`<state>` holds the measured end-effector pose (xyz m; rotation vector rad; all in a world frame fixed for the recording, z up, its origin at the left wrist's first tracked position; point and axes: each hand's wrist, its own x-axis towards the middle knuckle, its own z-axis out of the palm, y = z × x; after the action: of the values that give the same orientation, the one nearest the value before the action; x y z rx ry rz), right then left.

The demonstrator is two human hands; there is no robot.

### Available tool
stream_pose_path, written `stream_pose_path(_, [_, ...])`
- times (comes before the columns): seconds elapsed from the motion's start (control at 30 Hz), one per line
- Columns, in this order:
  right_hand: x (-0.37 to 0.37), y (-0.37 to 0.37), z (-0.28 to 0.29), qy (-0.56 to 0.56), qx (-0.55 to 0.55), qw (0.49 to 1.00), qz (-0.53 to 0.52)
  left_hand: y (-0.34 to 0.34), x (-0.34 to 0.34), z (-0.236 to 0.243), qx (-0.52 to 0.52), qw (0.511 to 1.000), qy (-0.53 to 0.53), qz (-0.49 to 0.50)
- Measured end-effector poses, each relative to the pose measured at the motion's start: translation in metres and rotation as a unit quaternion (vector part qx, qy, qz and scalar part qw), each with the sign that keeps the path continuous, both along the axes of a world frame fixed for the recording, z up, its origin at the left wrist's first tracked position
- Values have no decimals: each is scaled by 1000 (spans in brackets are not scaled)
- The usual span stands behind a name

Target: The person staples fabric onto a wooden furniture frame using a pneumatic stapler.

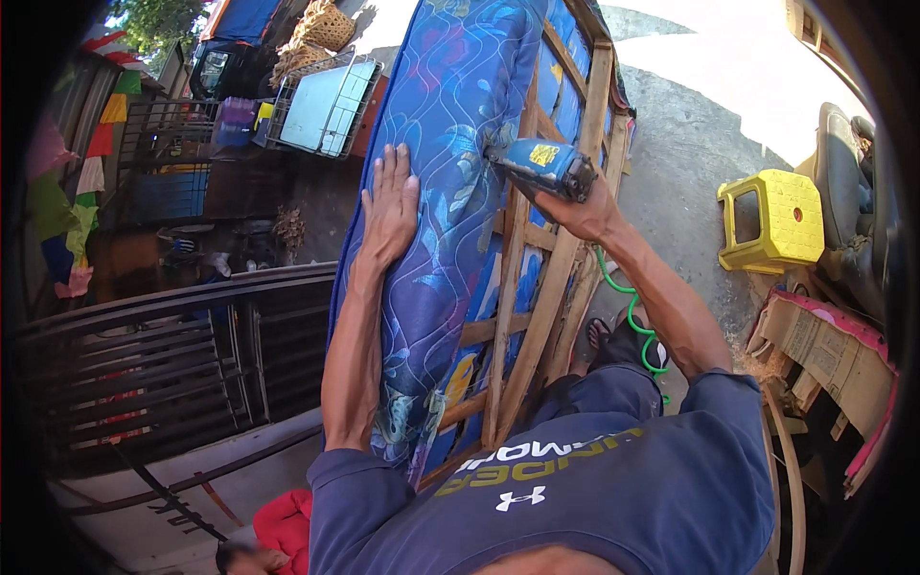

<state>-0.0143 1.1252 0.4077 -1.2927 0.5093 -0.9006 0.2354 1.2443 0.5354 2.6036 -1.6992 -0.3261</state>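
Observation:
A long padded piece in blue quilted floral fabric stretches away from me, along a rough wooden slat frame. My left hand rests flat on the fabric near its left edge, fingers straight and pointing away. In my right hand is a blue and black pneumatic staple gun, gripped by its handle. The gun's nose meets the right side of the padded fabric, where it borders the frame; the exact contact is too small to tell. A green coiled air hose hangs below my right hand.
A yellow plastic stool stands on concrete to the right, beside a worn black seat. Wooden scraps and a pink-edged panel lie lower right. On the left is a dark metal railing, with a person in red below it.

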Motion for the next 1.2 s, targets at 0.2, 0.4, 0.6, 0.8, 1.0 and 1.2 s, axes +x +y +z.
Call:
stream_pose_path(0.2, [3, 3, 17, 13, -21, 999, -34, 22, -84, 18, -11, 985, -107, -131])
stream_pose_path(0.4, [-8, 29, 1, -10, -40, 999, 24, 25, -107, 20, 27, 984, -150, -88])
stream_pose_path(0.6, [-10, 8, -4, -6, -42, 998, 38, 18, -122, 21, 50, 980, -180, -68])
stream_pose_path(0.8, [-10, 7, -1, -30, -117, 992, 43, 14, -121, 18, 64, 978, -185, -66])
stream_pose_path(1.0, [-9, 0, 4, 9, -124, 990, 66, 15, -120, 14, 52, 981, -174, -64])
stream_pose_path(1.2, [-19, -7, 40, 88, -119, 983, 106, 16, -116, 12, 26, 983, -164, -77])
